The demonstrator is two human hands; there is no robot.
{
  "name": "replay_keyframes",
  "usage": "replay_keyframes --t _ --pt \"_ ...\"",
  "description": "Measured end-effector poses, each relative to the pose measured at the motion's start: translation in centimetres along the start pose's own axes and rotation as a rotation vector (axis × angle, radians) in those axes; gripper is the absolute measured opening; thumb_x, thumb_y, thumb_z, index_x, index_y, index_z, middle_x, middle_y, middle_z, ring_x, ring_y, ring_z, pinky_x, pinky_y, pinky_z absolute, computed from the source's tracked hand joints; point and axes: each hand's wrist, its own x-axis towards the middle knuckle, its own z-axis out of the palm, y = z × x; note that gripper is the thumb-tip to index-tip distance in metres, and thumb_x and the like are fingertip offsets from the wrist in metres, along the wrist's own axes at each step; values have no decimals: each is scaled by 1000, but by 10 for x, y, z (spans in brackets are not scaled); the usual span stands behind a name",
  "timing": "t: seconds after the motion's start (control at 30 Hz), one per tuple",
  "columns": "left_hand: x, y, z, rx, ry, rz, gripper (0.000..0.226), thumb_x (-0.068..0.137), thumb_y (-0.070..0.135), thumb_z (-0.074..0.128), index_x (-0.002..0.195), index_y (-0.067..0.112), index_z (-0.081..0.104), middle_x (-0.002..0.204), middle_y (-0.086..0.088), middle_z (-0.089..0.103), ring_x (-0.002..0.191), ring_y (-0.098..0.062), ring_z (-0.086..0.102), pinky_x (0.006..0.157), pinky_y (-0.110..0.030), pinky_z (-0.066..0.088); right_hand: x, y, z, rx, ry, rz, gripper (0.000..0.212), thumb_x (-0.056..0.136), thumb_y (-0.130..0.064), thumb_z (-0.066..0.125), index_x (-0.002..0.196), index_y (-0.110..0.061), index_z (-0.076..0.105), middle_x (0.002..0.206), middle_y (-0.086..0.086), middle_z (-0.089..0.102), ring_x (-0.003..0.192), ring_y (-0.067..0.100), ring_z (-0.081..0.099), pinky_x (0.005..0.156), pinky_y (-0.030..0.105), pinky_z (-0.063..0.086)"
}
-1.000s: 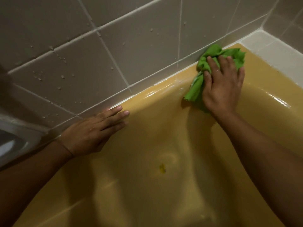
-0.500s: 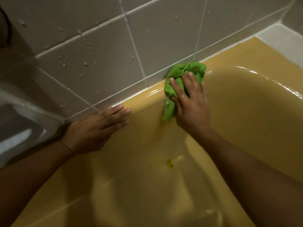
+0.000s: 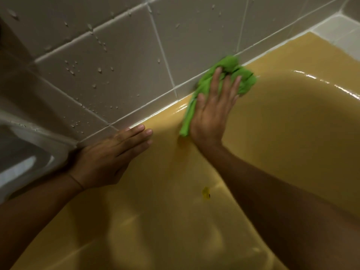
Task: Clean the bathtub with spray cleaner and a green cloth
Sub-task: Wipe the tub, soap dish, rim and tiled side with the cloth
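Green cloth (image 3: 226,78), bunched, sits on the far ledge of the yellow bathtub (image 3: 282,133), right where the rim meets the tiled wall (image 3: 120,61). A loose tail of it hangs down the inner slope beside your palm.

Your right hand (image 3: 212,112) lies flat over the cloth, fingers (image 3: 215,80) spread and pressing rather than gripping. Nothing is pinched. Your left hand (image 3: 109,154) is planted flat on the near stretch of the same ledge, fingers together, taking your weight as you lean in.

Risks from here:
- Ledge looks glossy and wet; droplets (image 3: 83,69) bead the tiles above. If the bracing hand skids on that film, you likely pitch forward into the tub.
- Cloth is only trapped under an open palm. A fast stroke could leave it behind or let the tail drag and bunch, so parts of the rim get skipped.
- Wadded cloth may ride over the grout seam without reaching into it.
- Small dark-yellow spot (image 3: 206,192) on the tub floor looks untouched; easy to forget while working the edge.

Spray cleaner is not in view.
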Motion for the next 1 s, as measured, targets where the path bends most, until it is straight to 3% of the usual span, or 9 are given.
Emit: replay_keyframes --t 0.13,0.23,0.37,0.6,0.73,0.87,1.0 --pt "-2 1 -1 -15 22 -14 71 83 -5 59 151 6 43 163 -12 36 154 -31 29 126 -41 26 -59 6 19 -56 -161 -314 57 106 -40 34 159 -20 26 167 13 13 156 32 -10 124 62 2" --pt "-10 -1 0 -28 19 -17 69 84 -6 56 151 7 44 162 -12 38 153 -32 31 123 -46 31 -49 34 18 -124 -144 -405 58 105 -48 28 157 -23 24 165 11 12 155 27 -14 123 64 3" --pt "-22 -4 2 -51 18 -13 62 87 -5 48 149 5 47 160 -14 42 152 -34 33 120 -49 34 -16 56 4 -111 -31 -235 59 106 -43 28 159 -17 23 166 24 14 155 40 0 122 66 5" --pt "-34 -5 2 -70 16 -16 61 85 -10 48 145 -3 51 159 -19 41 151 -38 33 122 -51 32 17 -11 16 64 223 252 62 104 -43 28 161 -17 28 169 15 14 156 40 -1 124 59 8" --pt "-35 -2 -2 -89 26 -55 62 86 -9 50 147 -3 48 162 -18 37 153 -35 31 124 -48 30 -42 -64 45 65 261 122 60 102 -34 40 155 -5 37 162 22 30 153 45 15 122 59 18" --pt "-38 2 -7 -70 34 -76 65 84 -10 49 149 -3 46 162 -17 36 154 -32 30 126 -42 25 -100 -58 68 191 148 -25 56 100 -27 39 153 -7 33 161 30 23 153 49 7 121 64 15" --pt "-59 -4 -5 -64 -9 -49 62 86 -7 47 148 -3 46 162 -18 36 156 -30 23 128 -37 17 -104 -30 72 192 143 -17 57 102 -27 32 154 -6 23 161 32 14 153 46 3 121 65 15"
